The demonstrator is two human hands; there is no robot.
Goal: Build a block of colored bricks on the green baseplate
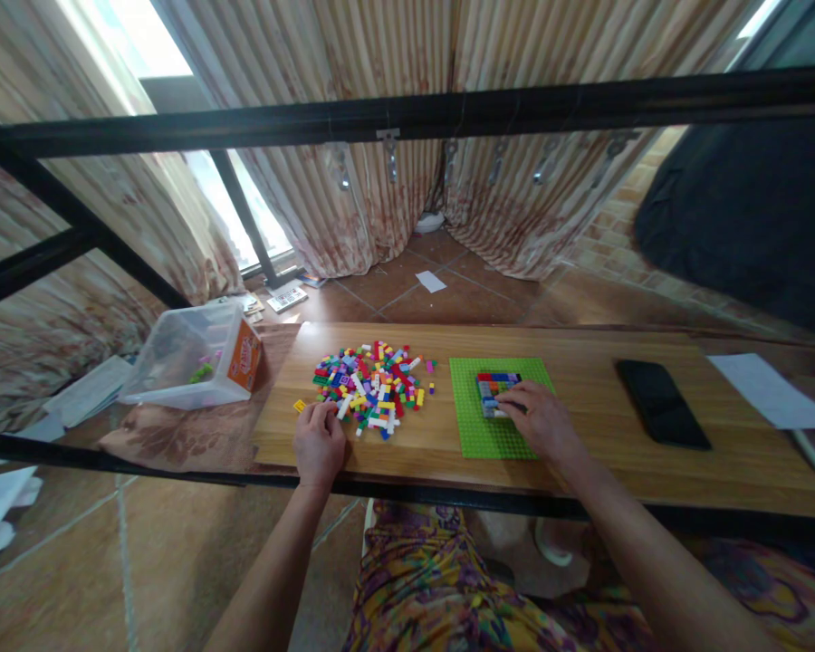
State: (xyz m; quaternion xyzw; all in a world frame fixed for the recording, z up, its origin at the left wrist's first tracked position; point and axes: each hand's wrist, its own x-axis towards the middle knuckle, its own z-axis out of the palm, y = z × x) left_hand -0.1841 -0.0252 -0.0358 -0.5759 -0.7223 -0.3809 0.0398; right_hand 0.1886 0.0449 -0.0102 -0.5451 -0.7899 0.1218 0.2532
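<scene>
A loose pile of small multicoloured building bricks [373, 385] lies on the left part of the wooden board. My left hand [319, 444] rests at the pile's near left edge with its fingers curled together; whatever they may hold is hidden. Just beyond them sits a yellow brick [300, 406]. On a green studded baseplate [472, 439] stands a small block built of red, grey, blue and other bricks [490, 388]. My right hand [540, 418] reaches over its right near side, fingers closed on a pale brick [500, 414] at the near edge.
To the right lies a black phone [662, 403], with white paper [774, 389] beyond it. A clear plastic box [183, 358] with an orange label stands left of the board [584, 362]. A black metal bar [421, 119] crosses in front of the curtains.
</scene>
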